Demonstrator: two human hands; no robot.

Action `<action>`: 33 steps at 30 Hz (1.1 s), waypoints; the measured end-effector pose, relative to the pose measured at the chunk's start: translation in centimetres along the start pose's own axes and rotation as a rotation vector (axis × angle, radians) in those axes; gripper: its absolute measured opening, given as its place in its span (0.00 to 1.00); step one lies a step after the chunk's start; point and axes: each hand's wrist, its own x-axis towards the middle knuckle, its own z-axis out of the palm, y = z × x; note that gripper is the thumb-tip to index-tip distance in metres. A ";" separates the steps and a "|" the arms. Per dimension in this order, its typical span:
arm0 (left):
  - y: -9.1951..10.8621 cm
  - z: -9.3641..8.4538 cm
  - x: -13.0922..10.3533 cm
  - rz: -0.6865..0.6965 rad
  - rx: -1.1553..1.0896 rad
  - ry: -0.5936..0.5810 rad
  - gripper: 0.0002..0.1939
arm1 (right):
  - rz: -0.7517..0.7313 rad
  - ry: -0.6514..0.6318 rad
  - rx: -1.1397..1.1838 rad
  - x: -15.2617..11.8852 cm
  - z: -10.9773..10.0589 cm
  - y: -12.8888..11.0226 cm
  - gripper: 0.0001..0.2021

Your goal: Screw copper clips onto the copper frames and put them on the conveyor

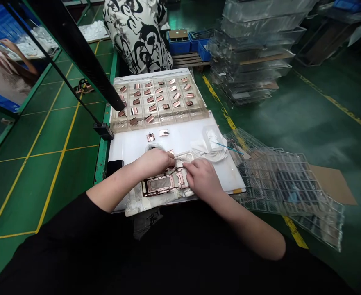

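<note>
A copper-coloured metal frame with a long rectangular opening, shaped somewhat like a model car body, lies on a pale cloth pad at the table's near edge. My left hand is closed over its far side, the fingertips pinched together; what they hold is hidden. From the right, my right hand bends its fingers onto the frame's right end, its index fingertip close to the left fingers. Two small metal pieces, a copper one and a silvery one, rest on the white board beyond.
A clear compartment tray of copper-coloured pieces covers the table's far half. A white cloth and a clear tub with a blue stick lie right. Wire-like clear trays spread beside the table. A dark post slants at left; a person is opposite.
</note>
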 end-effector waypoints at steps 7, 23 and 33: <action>-1.1 0.1 0.4 0.064 0.061 -0.065 0.13 | -0.107 -0.014 0.001 -0.9 -0.2 -1.0 0.19; 1.5 0.5 -0.5 -0.196 -0.065 0.009 0.13 | -0.237 -0.122 -0.263 -0.7 -0.4 -2.4 0.20; 4.9 4.3 -7.2 -0.483 -0.247 0.192 0.24 | -0.161 -0.367 -0.308 1.4 -3.1 -3.4 0.19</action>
